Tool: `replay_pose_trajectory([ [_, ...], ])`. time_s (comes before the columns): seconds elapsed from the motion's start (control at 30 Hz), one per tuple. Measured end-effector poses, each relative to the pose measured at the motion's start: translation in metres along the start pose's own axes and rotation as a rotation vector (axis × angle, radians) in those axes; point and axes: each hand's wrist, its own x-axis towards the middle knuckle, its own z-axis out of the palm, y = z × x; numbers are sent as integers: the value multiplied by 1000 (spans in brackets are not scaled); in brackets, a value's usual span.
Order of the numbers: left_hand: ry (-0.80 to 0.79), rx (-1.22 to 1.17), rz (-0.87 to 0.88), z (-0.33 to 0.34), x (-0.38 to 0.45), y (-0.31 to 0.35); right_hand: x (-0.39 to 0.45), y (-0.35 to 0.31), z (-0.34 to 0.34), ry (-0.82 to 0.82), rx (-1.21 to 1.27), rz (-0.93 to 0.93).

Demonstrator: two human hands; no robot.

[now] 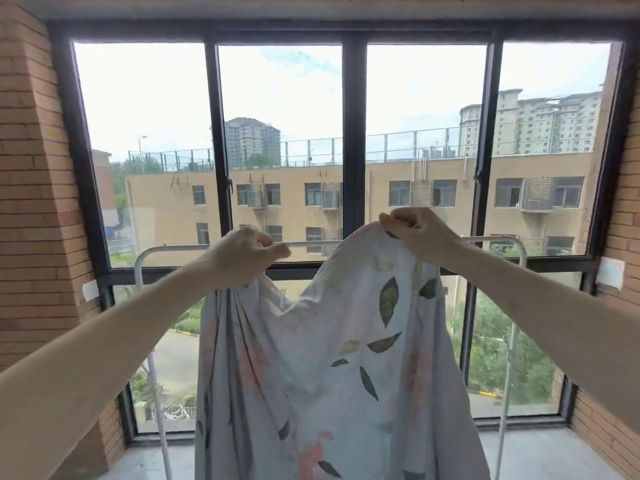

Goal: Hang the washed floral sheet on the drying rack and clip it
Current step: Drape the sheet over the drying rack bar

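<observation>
Floral sheet: held up before the drying rack, not yet draped, top edge bunched in the left hand and pinched by the right hand; risk: loose sagging middle may slide off the rail unclipped.

A wide black-framed window fills the far wall between brick walls on either side, daylight pouring through it over a grey concrete floor, with a tan low-rise building, distant towers, trees and pale cloudy sky outside.
</observation>
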Motion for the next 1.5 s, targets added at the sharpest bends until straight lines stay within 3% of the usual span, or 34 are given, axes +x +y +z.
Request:
replay_pose_trajectory([
  [0.1, -76, 162, 12, 7, -7, 17, 2, -11, 10, 19, 18, -34],
  [0.27, -383, 283, 12, 32, -7, 40, 11, -27, 33, 74, 74, -49],
  [0.43, -273, 196, 34, 52, 1, 41, 14, -34, 44, 128, 52, -43],
  [0.57, -228, -6, 3, 44, 1, 37, 15, -26, 42, 219, 58, 34],
  [0.8, -86, 275, -47, 73, 5, 50, 17, -45, 68, 226, 112, 25],
  [1.0, 91, 102, -58, 59, 2, 14, 14, -17, 45, 268, 55, 40],
  [1.1, 139, 160, -87, 39, 3, -1, -1, -6, 37, 155, -29, 5],
  [1.23, 91, 261, -60, 21, 7, 0, -21, 9, 39, -80, -35, -11],
  [1.5, 217, 337, -33, 10, 22, -3, -94, 83, 56, -661, -9, 525],
])
